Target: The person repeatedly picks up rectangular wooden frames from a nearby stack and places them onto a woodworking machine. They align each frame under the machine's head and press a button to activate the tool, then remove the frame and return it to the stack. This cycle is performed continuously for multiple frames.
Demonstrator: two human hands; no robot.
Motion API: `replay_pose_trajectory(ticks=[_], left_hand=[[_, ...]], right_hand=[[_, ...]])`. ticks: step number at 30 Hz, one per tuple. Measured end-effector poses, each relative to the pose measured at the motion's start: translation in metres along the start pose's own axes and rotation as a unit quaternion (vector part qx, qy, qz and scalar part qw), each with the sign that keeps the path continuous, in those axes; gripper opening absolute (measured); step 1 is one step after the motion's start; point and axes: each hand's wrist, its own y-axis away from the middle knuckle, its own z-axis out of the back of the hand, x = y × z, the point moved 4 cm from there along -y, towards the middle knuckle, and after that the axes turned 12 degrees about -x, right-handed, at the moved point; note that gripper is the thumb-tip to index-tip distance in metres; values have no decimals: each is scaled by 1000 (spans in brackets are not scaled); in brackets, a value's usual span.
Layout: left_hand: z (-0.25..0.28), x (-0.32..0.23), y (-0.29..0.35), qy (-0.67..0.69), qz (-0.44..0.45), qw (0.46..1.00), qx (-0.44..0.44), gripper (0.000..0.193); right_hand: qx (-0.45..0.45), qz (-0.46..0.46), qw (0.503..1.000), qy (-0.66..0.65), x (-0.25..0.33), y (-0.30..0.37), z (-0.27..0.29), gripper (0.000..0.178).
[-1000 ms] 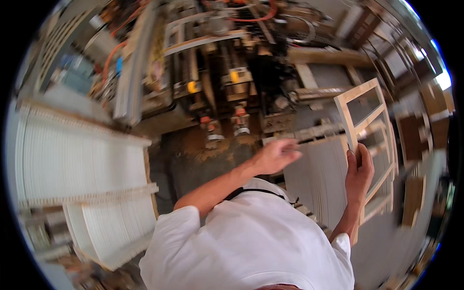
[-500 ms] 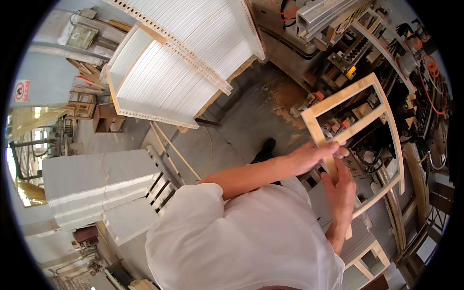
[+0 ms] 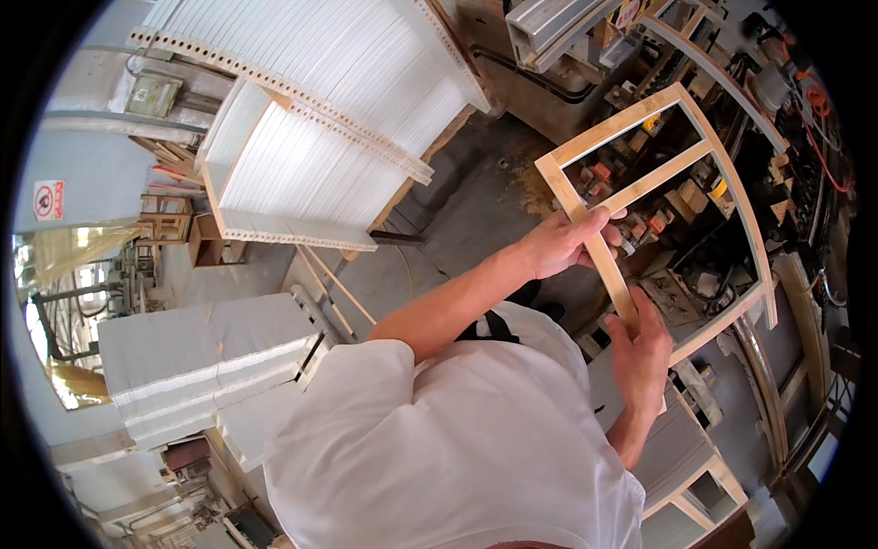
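Observation:
A light-coloured wooden frame (image 3: 651, 178) with a crossbar is held up at the right. My left hand (image 3: 560, 243) is closed around its near rail, the thumb on top by the crossbar joint. Lower on the same rail, my right hand (image 3: 640, 343) grips the wood between thumb and fingers. Past the right hand, the frame's lower rail stretches to the far right side. My right hand partly hides the rail's lower end.
A machine bench cluttered with clamps and metal parts (image 3: 681, 274) lies beneath the frame. Racks of white slats (image 3: 311, 165) stand ahead on the left. Stacked grey-white panels (image 3: 210, 357) are at my left. Another wooden frame (image 3: 722, 480) sits on a stack at the lower right.
The wooden frame has shifted up and to the left. My left hand moved with it, and my hands are now farther apart along the rail.

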Motion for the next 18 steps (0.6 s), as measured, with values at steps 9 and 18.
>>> replay_pose_trajectory(ticks=[9, 18], left_hand=[[-14, -36, -95, 106, 74, 968, 217, 58], [-30, -74, -200, 137, 106, 971, 164, 43]], right_hand=[[-139, 30, 990, 9, -19, -62, 11, 35], [-208, 157, 955, 141, -27, -177, 27, 31]])
